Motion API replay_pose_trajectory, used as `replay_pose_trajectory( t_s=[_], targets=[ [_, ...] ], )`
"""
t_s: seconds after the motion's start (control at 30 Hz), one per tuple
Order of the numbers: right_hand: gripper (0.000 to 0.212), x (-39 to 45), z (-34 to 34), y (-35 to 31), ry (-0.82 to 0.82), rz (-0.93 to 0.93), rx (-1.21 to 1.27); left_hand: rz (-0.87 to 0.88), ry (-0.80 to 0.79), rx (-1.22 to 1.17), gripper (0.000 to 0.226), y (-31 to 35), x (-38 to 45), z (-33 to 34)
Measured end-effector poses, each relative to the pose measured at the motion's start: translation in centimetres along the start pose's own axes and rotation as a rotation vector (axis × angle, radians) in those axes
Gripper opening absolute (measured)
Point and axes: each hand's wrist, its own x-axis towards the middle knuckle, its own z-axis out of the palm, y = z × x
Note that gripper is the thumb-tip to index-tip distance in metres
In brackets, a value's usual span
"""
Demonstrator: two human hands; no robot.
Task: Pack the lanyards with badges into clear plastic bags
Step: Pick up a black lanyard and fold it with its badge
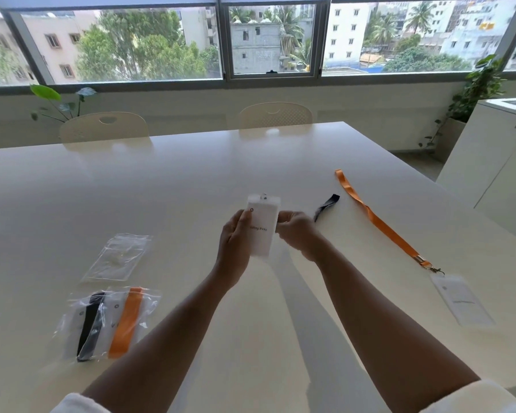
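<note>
Both hands are raised over the white table (pixel 191 180), forearms bare, white sleeves pushed back at the bottom edge. The left hand (pixel 234 242) holds a white badge (pixel 262 226) upright, thumb pressed on its left face near a small ring mark, fingers behind it and hidden. The right hand (pixel 295 231) is curled closed at the badge's right edge, fingertips pinching that edge or something just behind it (cannot tell which). The badge stands between the two hands, its top and metal clip sticking up above both grips, its bottom corner hanging below the left thumb. A black lanyard (pixel 326 207) pokes out past the right hand, up and to the right, its end resting on or near the table; its link to the badge is hidden by the hand. Well to the right, an orange lanyard (pixel 379 220) lies stretched flat on the table, running diagonally to a clip and a second badge (pixel 462 299) near the table's right edge. On the left, an empty clear bag (pixel 116 257) lies flat. Just nearer than it, touching or overlapping, are two packed bags: one with a black strap (pixel 87 326), one with an orange strap (pixel 128 321). Two chairs (pixel 103 126) stand at the far side, under the windows.
</note>
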Motion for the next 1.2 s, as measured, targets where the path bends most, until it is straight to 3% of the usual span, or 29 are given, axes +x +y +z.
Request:
replay_pose_trajectory(
  t_s=[0.2, 0.5, 0.8, 1.03, 1.2],
  targets=[
    [0.013, -0.3, 1.1, 0.0, -0.251, -0.075, -0.174, -0.074, 0.123, -0.016, 0.018, 1.1, 1.3, 0.2],
    [0.028, -1.6, 0.8, -1.3, -0.549, -0.117, -0.053, -0.032, 0.257, 0.066, 0.015, 1.5, 3.8, -1.5],
    [0.021, -1.5, 0.4, -2.6, -0.752, -0.110, 0.205, 0.040, 0.278, 0.333, 0.017, 2.0, 4.2, -2.1],
    [0.025, -0.8, -0.9, -3.9, -0.528, -0.170, 0.590, 0.117, 0.107, 0.647, 0.010, 1.3, 3.0, -2.7],
    [0.024, -0.1, -1.2, -4.4, -0.294, -0.120, 0.609, 0.155, 0.040, 0.809, 0.015, 0.3, 2.0, -3.1]
  ],
)
